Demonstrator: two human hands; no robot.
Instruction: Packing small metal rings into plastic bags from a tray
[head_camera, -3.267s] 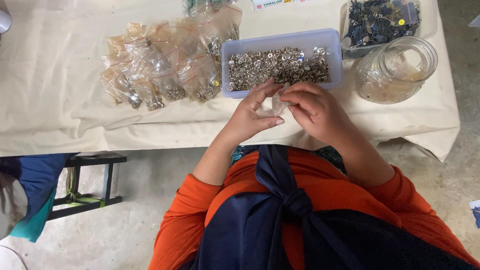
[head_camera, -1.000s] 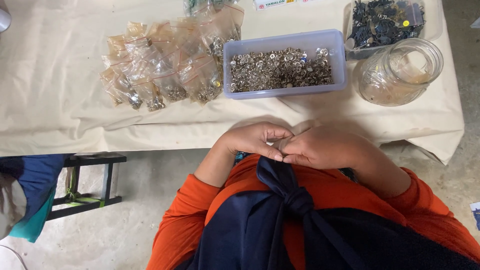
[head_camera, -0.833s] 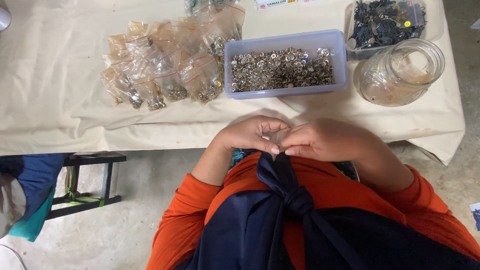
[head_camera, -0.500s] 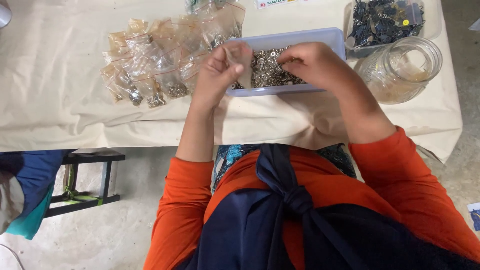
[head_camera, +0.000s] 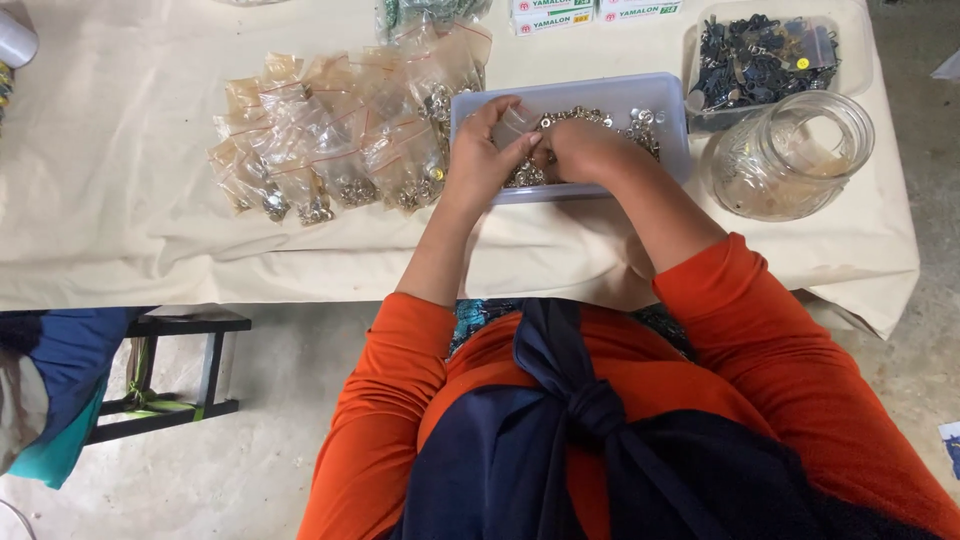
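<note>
Fingers of the left hand (head_camera: 480, 160) pinch a limp, light clear bag (head_camera: 515, 125); right hand (head_camera: 575, 150) closes on loose, slippery metal bits (head_camera: 620, 120) beneath, best scooped.

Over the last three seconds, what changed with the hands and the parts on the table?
Both hands dropped to the lap, then rose again over the tray. The left hand holds a small clear bag; the right hand rests on the metal pieces. Filled bags and jar stayed put.

My left hand (head_camera: 478, 160) and right hand (head_camera: 578, 152) have risen from my lap into the tray (head_camera: 668, 100), left pinching a small bag (head_camera: 512, 125).
</note>
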